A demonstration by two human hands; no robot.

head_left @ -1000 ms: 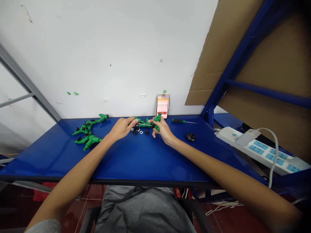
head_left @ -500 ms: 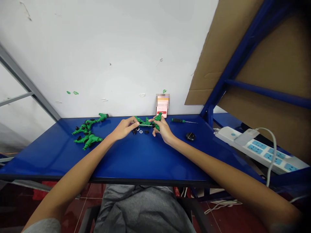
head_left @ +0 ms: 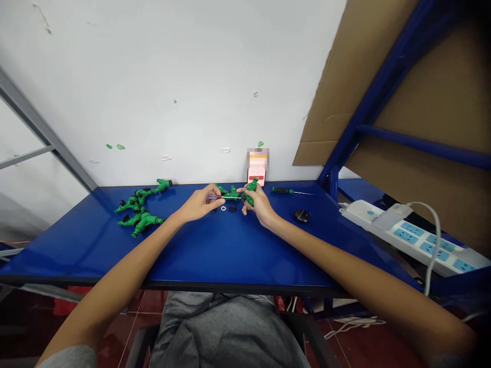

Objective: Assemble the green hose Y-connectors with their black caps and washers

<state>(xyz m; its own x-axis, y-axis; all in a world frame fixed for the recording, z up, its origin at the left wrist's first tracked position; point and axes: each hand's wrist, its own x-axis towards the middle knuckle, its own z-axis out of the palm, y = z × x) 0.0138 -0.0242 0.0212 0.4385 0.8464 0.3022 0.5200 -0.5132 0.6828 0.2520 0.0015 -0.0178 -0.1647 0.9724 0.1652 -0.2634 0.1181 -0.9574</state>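
My left hand is closed round a screwdriver with a clear reddish-purple handle. Its thin shaft points right, and the tip meets the dark part of a green plastic hose splitter. That splitter is gripped by my right hand, whose fingers hide much of it; whether the tip is inside or only against it I cannot tell. Behind and between the hands lie more green fittings. A white ring and a small black piece rest on the table just in front of them.
Several green splitters with black parts lie on the left of the blue table. A second screwdriver and a black round object are at right. A phone leans on the wall; a power strip sits beyond.
My left fingers have opened out a little and shifted along the screwdriver, so its reddish handle now shows. My right hand keeps the splitter in nearly the same place.
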